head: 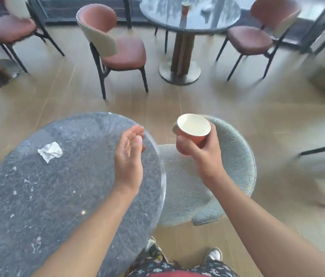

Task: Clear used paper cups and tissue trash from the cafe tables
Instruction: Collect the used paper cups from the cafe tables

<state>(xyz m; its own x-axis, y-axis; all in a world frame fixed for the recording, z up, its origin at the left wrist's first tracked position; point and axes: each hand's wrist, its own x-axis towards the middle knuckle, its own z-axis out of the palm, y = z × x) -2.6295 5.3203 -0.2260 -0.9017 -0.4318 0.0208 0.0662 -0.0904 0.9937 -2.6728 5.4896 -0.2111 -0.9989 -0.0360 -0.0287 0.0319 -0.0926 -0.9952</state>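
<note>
patterned dark trousers (177, 266) and sneakers (214, 254) sit lowest in view. on the round, grey speckled stone counter (37, 206) a crumpled white tissue (50, 151) lies left of centre. the left hand (129, 156) is over the counter's right edge, fingers straight and together, holding nothing. the right hand (195, 148) curls its fingers round a terracotta paper cup (193, 126), cream inside, tilted above a pale, nubbly round-backed chair (235, 156). the floor (197, 100) is pale wood plank. beyond, pink-seated chairs (125, 50) flank a second round counter (197, 23) bearing another cup (185, 8).
</note>
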